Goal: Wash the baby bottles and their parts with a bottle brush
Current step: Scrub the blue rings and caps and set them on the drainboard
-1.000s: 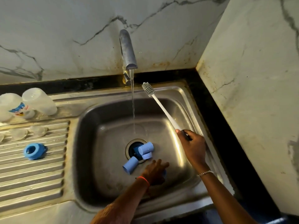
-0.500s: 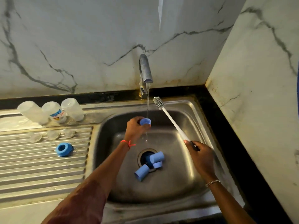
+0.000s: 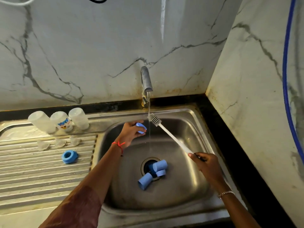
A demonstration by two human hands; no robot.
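While water runs, my left hand [image 3: 131, 131] grips a blue cap [image 3: 141, 128] beside it. My right hand [image 3: 204, 163] holds the brush [image 3: 166, 131], its head under the stream to wet it.

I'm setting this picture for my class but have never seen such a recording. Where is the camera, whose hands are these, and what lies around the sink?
No machine here: a person wears the camera on the head, so you look down on their own hands over a steel sink. The left hand holds a small blue part beside the water running from the tap. The right hand grips the bottle brush by its handle, bristles at the stream. Blue caps lie at the drain. On the draining board rest three clear bottles, three clear teats and a blue ring.
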